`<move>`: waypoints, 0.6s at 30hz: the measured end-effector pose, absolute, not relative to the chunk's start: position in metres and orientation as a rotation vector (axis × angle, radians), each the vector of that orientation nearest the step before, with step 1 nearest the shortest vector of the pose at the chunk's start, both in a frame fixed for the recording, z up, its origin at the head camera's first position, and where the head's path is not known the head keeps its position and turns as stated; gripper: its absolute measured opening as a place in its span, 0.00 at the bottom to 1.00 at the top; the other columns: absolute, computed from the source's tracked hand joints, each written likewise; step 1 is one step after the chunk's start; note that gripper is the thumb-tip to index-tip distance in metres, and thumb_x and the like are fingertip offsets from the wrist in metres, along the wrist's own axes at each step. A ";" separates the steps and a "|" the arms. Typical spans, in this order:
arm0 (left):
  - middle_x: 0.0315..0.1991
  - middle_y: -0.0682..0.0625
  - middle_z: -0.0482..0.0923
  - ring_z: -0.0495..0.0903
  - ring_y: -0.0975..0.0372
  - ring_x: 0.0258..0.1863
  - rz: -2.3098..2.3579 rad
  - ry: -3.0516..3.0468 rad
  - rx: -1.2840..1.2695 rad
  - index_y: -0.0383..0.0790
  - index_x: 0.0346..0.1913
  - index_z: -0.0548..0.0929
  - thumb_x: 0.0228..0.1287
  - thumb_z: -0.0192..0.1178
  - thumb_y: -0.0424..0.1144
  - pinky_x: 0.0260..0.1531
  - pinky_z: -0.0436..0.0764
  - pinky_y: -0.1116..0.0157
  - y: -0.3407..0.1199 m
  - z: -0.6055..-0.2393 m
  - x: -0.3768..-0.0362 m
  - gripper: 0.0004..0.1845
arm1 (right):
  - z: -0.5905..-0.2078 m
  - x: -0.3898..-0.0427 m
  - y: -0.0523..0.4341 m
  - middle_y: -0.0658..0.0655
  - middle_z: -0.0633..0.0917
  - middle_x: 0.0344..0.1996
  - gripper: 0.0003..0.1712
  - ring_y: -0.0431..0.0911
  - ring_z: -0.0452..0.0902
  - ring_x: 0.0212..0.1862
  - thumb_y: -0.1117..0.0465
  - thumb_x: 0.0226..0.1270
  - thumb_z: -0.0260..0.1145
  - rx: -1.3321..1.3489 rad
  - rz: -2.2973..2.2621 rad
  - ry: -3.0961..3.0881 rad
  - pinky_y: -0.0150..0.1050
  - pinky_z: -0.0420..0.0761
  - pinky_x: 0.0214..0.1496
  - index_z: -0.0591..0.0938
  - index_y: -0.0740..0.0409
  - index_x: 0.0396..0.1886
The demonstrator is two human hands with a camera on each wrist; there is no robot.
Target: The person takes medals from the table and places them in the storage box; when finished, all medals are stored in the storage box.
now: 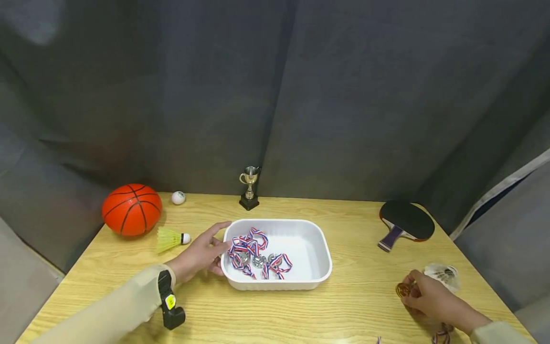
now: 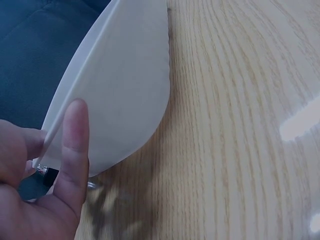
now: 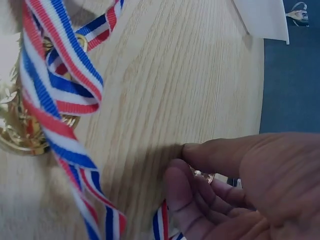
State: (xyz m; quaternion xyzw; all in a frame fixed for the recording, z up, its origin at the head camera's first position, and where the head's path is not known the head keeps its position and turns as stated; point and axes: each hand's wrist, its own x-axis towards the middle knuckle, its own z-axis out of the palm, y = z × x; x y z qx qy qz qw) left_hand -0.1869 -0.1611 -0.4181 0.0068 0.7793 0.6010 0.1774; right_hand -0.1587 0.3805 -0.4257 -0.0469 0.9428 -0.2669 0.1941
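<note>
1. Head view: the left hand (image 1: pixel 199 258) rests with straight fingers against the left wall of the white, round-cornered plastic tray (image 1: pixel 320 258), as if steadying it. The tray sits mid-table and holds silver medals on red-white-blue ribbons (image 1: pixel 253 253). The right hand (image 1: pixel 431 298), near the table's front right corner, curls round a gold medal (image 1: pixel 404 289).
2. Left wrist view: the thumb (image 2: pixel 74 145) lies flat on the tray's smooth, thin rim (image 2: pixel 75 70), above the grained, glossy wooden table (image 2: pixel 240 125).
3. Right wrist view: the curled fingers (image 3: pixel 195 195) pinch a small metal piece, and a woven striped ribbon (image 3: pixel 60 85) hangs with a gold disc (image 3: pixel 20 135) over the tabletop.
</note>
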 end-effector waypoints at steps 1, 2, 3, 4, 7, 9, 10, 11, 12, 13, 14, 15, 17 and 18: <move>0.52 0.34 0.73 0.84 0.55 0.31 1.701 2.205 0.019 0.53 0.83 0.57 0.82 0.53 0.35 0.28 0.93 0.60 -0.161 -0.418 -0.187 0.33 | -0.426 -0.159 0.381 0.53 0.82 0.29 0.15 0.41 0.76 0.30 0.67 0.68 0.72 -0.154 -0.717 2.667 0.33 0.78 0.27 0.75 0.68 0.47; 0.52 0.34 0.73 0.84 0.55 0.31 1.699 2.204 0.019 0.53 0.83 0.57 0.82 0.53 0.35 0.28 0.93 0.60 -0.161 -0.418 -0.187 0.33 | -0.426 -0.160 0.381 0.53 0.82 0.30 0.15 0.40 0.75 0.31 0.66 0.67 0.73 -0.186 -0.679 2.698 0.33 0.78 0.28 0.76 0.66 0.46; 0.52 0.34 0.73 0.84 0.55 0.31 1.699 2.204 0.018 0.53 0.83 0.57 0.82 0.53 0.35 0.28 0.93 0.60 -0.161 -0.417 -0.187 0.33 | -0.426 -0.160 0.381 0.53 0.81 0.31 0.16 0.40 0.74 0.32 0.65 0.66 0.75 -0.224 -0.643 2.727 0.32 0.77 0.29 0.77 0.65 0.45; 0.52 0.34 0.73 0.84 0.55 0.31 1.697 2.204 0.019 0.53 0.83 0.57 0.82 0.53 0.35 0.28 0.93 0.60 -0.161 -0.417 -0.187 0.33 | -0.426 -0.160 0.381 0.52 0.80 0.32 0.16 0.38 0.72 0.33 0.64 0.65 0.76 -0.248 -0.608 2.756 0.31 0.75 0.30 0.77 0.64 0.44; 0.51 0.34 0.73 0.84 0.55 0.31 1.696 2.205 0.021 0.52 0.83 0.56 0.82 0.52 0.35 0.28 0.93 0.60 -0.161 -0.417 -0.187 0.33 | -0.424 -0.161 0.383 0.51 0.77 0.32 0.18 0.36 0.67 0.33 0.62 0.62 0.78 -0.336 -0.565 2.797 0.31 0.69 0.30 0.77 0.61 0.42; 0.51 0.34 0.73 0.84 0.55 0.31 1.696 2.203 0.023 0.52 0.83 0.56 0.82 0.52 0.35 0.28 0.93 0.60 -0.160 -0.416 -0.187 0.33 | -0.423 -0.160 0.383 0.51 0.76 0.31 0.19 0.35 0.66 0.32 0.62 0.63 0.77 -0.362 -0.596 2.773 0.30 0.67 0.30 0.75 0.60 0.42; 0.51 0.34 0.73 0.84 0.55 0.31 1.698 2.202 0.024 0.52 0.83 0.56 0.82 0.52 0.35 0.28 0.93 0.60 -0.160 -0.416 -0.187 0.33 | -0.422 -0.160 0.383 0.51 0.76 0.31 0.19 0.34 0.67 0.31 0.63 0.63 0.77 -0.368 -0.621 2.754 0.30 0.67 0.29 0.74 0.60 0.43; 0.51 0.34 0.73 0.84 0.55 0.31 1.700 2.200 0.025 0.52 0.83 0.57 0.82 0.53 0.35 0.28 0.93 0.60 -0.160 -0.416 -0.187 0.33 | -0.421 -0.160 0.383 0.51 0.76 0.30 0.19 0.34 0.67 0.30 0.64 0.64 0.76 -0.376 -0.650 2.730 0.30 0.67 0.29 0.73 0.61 0.43; 0.51 0.34 0.73 0.84 0.55 0.31 1.701 2.198 0.024 0.52 0.83 0.57 0.82 0.53 0.35 0.28 0.93 0.60 -0.160 -0.416 -0.187 0.33 | -0.421 -0.160 0.383 0.51 0.75 0.28 0.18 0.34 0.67 0.28 0.65 0.65 0.75 -0.381 -0.674 2.711 0.30 0.67 0.27 0.73 0.61 0.44; 0.51 0.34 0.73 0.84 0.55 0.31 1.701 2.198 0.024 0.52 0.83 0.57 0.82 0.53 0.35 0.28 0.93 0.60 -0.160 -0.416 -0.187 0.33 | -0.420 -0.160 0.383 0.50 0.73 0.27 0.17 0.34 0.66 0.26 0.66 0.66 0.74 -0.375 -0.688 2.697 0.30 0.65 0.26 0.72 0.61 0.43; 0.51 0.34 0.73 0.84 0.55 0.31 1.701 2.197 0.022 0.52 0.83 0.57 0.82 0.53 0.35 0.28 0.93 0.60 -0.160 -0.416 -0.187 0.33 | -0.420 -0.160 0.383 0.50 0.71 0.25 0.16 0.34 0.65 0.25 0.66 0.67 0.73 -0.375 -0.693 2.694 0.30 0.64 0.26 0.72 0.61 0.42; 0.51 0.34 0.73 0.84 0.55 0.31 1.701 2.197 0.023 0.52 0.83 0.57 0.82 0.53 0.35 0.28 0.93 0.60 -0.160 -0.416 -0.187 0.33 | -0.419 -0.160 0.383 0.49 0.69 0.23 0.15 0.35 0.63 0.24 0.67 0.67 0.72 -0.375 -0.696 2.694 0.30 0.61 0.25 0.73 0.61 0.41; 0.51 0.34 0.73 0.84 0.55 0.32 1.700 2.196 0.021 0.52 0.83 0.56 0.82 0.53 0.35 0.28 0.93 0.60 -0.160 -0.416 -0.187 0.33 | -0.418 -0.161 0.383 0.48 0.67 0.21 0.12 0.35 0.60 0.22 0.68 0.68 0.70 -0.368 -0.705 2.686 0.30 0.59 0.23 0.74 0.62 0.42; 0.51 0.34 0.73 0.84 0.55 0.32 1.698 2.196 0.028 0.51 0.83 0.56 0.82 0.52 0.35 0.28 0.93 0.60 -0.160 -0.416 -0.187 0.33 | -0.418 -0.162 0.384 0.48 0.67 0.19 0.10 0.35 0.59 0.21 0.68 0.69 0.69 -0.362 -0.718 2.674 0.30 0.59 0.22 0.75 0.63 0.42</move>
